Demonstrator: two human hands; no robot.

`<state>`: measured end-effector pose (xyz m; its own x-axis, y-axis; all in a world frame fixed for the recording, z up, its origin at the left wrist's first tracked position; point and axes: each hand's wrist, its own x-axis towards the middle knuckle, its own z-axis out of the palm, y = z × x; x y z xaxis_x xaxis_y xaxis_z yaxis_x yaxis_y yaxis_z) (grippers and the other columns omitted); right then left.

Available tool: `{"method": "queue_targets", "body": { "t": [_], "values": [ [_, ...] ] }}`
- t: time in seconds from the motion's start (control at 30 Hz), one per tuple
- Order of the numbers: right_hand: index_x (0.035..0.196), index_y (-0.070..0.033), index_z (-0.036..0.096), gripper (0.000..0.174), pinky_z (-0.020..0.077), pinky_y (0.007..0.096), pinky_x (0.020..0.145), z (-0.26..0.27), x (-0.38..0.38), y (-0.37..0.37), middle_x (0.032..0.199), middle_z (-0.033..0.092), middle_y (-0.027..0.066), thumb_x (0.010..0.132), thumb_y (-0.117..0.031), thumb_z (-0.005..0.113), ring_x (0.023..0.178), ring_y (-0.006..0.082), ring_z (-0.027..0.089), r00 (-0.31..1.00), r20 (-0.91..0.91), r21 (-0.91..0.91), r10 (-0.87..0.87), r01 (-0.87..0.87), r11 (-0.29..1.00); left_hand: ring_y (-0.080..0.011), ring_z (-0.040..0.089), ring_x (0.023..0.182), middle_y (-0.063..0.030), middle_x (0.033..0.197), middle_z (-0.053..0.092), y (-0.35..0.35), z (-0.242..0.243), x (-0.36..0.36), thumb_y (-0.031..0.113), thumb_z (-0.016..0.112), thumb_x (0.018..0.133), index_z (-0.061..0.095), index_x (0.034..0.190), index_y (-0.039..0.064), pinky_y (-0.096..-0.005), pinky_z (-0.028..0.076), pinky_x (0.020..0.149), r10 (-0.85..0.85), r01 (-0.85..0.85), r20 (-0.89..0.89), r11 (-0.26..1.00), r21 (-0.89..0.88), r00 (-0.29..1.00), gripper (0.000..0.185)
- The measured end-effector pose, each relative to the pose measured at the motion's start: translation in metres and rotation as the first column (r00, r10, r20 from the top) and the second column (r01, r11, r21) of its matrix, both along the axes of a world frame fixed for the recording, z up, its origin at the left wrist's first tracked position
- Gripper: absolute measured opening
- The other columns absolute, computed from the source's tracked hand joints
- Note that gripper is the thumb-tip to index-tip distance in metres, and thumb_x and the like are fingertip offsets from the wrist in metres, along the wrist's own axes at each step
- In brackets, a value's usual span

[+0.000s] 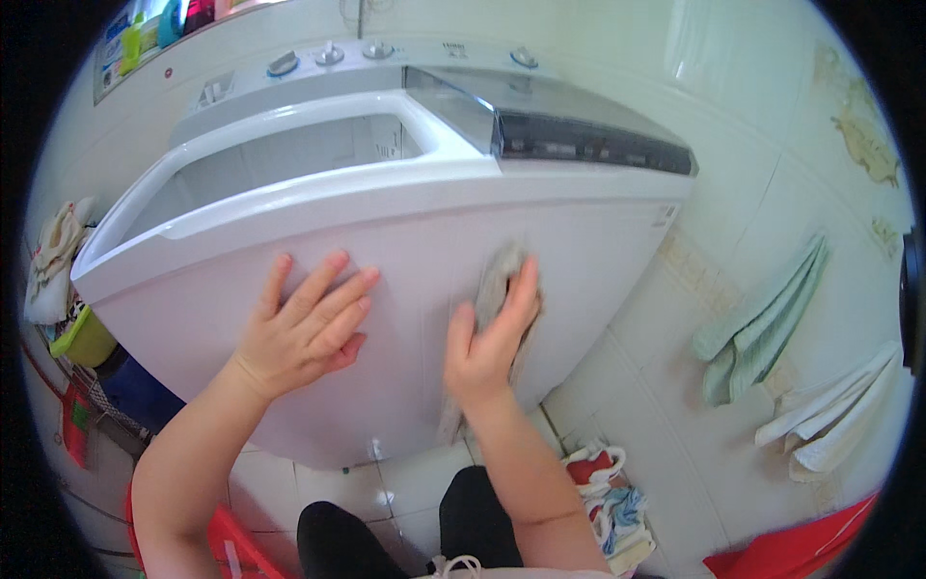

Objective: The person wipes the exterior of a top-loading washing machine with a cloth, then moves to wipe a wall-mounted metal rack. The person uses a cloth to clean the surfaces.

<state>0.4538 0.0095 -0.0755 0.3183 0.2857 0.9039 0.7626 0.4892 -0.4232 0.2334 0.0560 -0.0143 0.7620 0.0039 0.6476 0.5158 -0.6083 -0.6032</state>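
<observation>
The white front panel of a twin-tub washing machine [405,311] fills the middle of the view. My left hand [311,326] rests against this panel with its fingers spread and nothing in it. To its right, my right hand [495,340] holds a greyish cloth [499,282] against the same panel; the cloth is slightly blurred and part of it hangs down below the hand. Above my left hand, the wash tub [275,155] stands uncovered. A dark translucent lid [593,137] lies over the machine's right side, and several knobs sit on the rear control panel [463,54].
A green towel [767,333] and a white towel [832,420] hang on the right wall. Crumpled cloths [615,506] lie on the tiled floor. A red basin [246,543] is at lower left. Beside the machine's left side are a green container [85,340] and a blue bin [141,391].
</observation>
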Motion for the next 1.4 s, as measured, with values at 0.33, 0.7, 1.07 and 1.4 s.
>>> {"method": "queue_targets", "body": {
  "t": [0.33, 0.7, 1.07, 1.4],
  "values": [
    [0.141, 0.014, 0.021, 0.07, 0.0342, 0.0452, 0.098, -0.15, -0.015, -0.006, 0.127, 0.042, 0.028, 0.084, -0.006, 0.055, 0.11, 0.0366, 0.043, 0.983, -0.183, -0.134, -0.011, -0.014, 0.991, -0.0311, 0.045, 0.134, -0.0041, 0.139, 0.053, 0.002, -0.005, 0.0, 0.027, 0.072, 0.076, 0.039, 0.132, 0.014, -0.0583, 0.018, 0.115, 0.027, -0.028, 0.019, 0.999, 0.047, 0.999, 0.067],
    [0.142, 0.014, 0.018, 0.075, 0.0285, 0.0479, 0.107, -0.193, -0.016, -0.004, 0.135, 0.035, 0.0308, 0.084, -0.009, 0.059, 0.125, 0.041, 0.035, 0.992, -0.127, -0.328, -0.016, -0.027, 0.944, -0.0366, 0.04, 0.137, -0.0092, 0.143, 0.049, 0.0, -0.007, -0.004, 0.025, 0.075, 0.073, 0.031, 0.143, 0.017, -0.0589, 0.015, 0.116, 0.102, -0.101, -0.016, 0.993, 0.054, 0.995, 0.082],
    [0.143, 0.011, 0.022, 0.079, 0.0315, 0.0481, 0.099, -0.262, -0.045, -0.016, 0.127, 0.045, 0.0278, 0.082, -0.019, 0.063, 0.111, 0.0411, 0.044, 0.942, -0.334, -0.334, -0.038, -0.081, 0.939, -0.0331, 0.038, 0.138, -0.0086, 0.142, 0.051, 0.002, -0.005, -0.007, 0.023, 0.078, 0.071, 0.035, 0.139, 0.019, -0.0534, 0.012, 0.118, 0.113, -0.11, -0.031, 0.99, 0.093, 0.993, 0.08],
    [0.14, 0.009, 0.022, 0.078, 0.0294, 0.0498, 0.104, -0.314, -0.052, -0.025, 0.13, 0.036, 0.0272, 0.08, -0.014, 0.067, 0.115, 0.0401, 0.039, 0.857, -0.483, -0.393, -0.178, -0.03, 0.919, -0.0333, 0.035, 0.14, -0.0092, 0.143, 0.049, 0.006, -0.003, -0.011, 0.023, 0.076, 0.073, 0.036, 0.138, 0.017, -0.0516, 0.011, 0.119, 0.146, -0.135, -0.07, 0.98, 0.144, 0.987, 0.076]
  ]
}}
